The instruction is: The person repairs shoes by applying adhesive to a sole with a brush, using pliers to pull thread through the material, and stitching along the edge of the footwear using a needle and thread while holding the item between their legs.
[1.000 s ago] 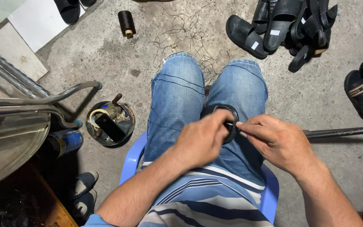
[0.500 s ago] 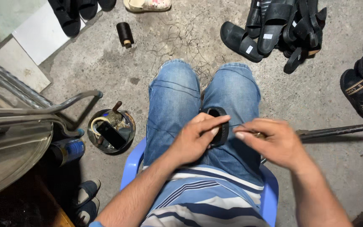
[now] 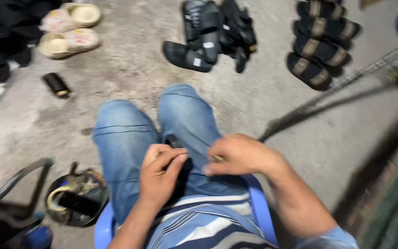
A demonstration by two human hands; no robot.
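I sit on a blue plastic chair point(image 3: 103, 230) in blue jeans. My left hand point(image 3: 160, 177) is closed over a black piece point(image 3: 180, 177) lying between my thighs; most of it is hidden under the fingers. My right hand point(image 3: 238, 154) sits just to its right, fingers pinched together on something small and thin that the blur hides. The two hands are a short gap apart over my lap.
A round tin point(image 3: 77, 198) with tools stands by my left leg, next to a metal frame point(image 3: 10, 182). Black sandals point(image 3: 210, 34) and brown-strapped ones point(image 3: 321, 44) lie ahead, cream slippers point(image 3: 67, 30) and a dark spool point(image 3: 56, 85) at the left. A metal rod point(image 3: 346, 83) crosses the right.
The view has swung to the right and blurred. My hands have drawn slightly apart, and the black piece is now more covered by my left hand.
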